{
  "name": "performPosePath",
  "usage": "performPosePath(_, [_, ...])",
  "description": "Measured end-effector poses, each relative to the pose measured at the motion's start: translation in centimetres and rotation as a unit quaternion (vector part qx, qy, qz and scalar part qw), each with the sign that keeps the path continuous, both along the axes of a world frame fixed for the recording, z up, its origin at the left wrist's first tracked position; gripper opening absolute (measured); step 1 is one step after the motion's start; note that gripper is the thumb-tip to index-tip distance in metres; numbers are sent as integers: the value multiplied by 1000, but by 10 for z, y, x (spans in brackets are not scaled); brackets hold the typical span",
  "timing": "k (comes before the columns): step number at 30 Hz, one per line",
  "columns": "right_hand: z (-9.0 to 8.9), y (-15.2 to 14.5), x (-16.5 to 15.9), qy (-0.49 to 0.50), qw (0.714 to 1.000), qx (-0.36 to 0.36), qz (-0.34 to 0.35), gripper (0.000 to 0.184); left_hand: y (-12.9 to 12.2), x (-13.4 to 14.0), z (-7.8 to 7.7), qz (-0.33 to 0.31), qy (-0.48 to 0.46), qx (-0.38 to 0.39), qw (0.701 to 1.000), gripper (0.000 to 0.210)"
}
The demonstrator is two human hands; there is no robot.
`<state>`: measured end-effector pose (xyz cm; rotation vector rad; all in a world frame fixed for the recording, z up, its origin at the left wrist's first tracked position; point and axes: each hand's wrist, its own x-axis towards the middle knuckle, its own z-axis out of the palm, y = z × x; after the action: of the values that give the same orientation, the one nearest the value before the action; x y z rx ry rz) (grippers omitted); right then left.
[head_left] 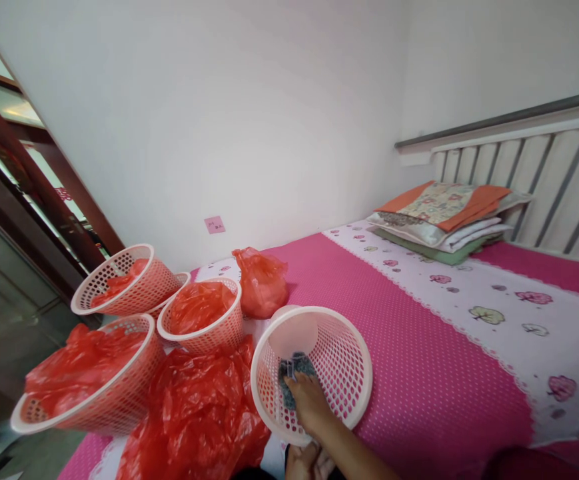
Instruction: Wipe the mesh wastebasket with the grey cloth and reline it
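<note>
A pale pink perforated plastic basket (362,363) is tilted toward me on the bed, its white rim facing up. My right hand (309,399) reaches over the rim into it, fingers closed on a dark blue-green mottled cloth (305,363) at the basket's bottom. Below the near rim, my left hand (303,461) is curled against the outside of the basket and grips it; part of that hand is cut off by the picture edge. To the left of the basket, a crumpled red plastic bag (199,413) lies on the bed.
Several similar baskets (199,333) with red plastic bags in them stand at the left. A tied red bag (263,283) sits near the wall. Folded bedding and a cushion (444,203) lie at the far right, by a white radiator (534,187). A pink dotted bedspread (419,360) covers the bed.
</note>
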<state>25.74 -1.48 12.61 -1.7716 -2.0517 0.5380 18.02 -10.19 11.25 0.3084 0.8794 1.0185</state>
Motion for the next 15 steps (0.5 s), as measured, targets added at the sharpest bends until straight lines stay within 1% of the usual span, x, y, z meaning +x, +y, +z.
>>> performPosePath(3, [5, -7, 2, 5, 1000, 4, 11, 60, 0, 0, 4, -1, 3, -1, 1000, 84])
performPosePath(7, [14, -16, 1, 7, 1000, 3, 22, 57, 0, 0, 6, 0, 4, 1, 1000, 81])
performPosePath(15, [26, -31, -6, 6, 999, -4, 32, 50, -1, -4, 7, 10, -17, 14, 1000, 81])
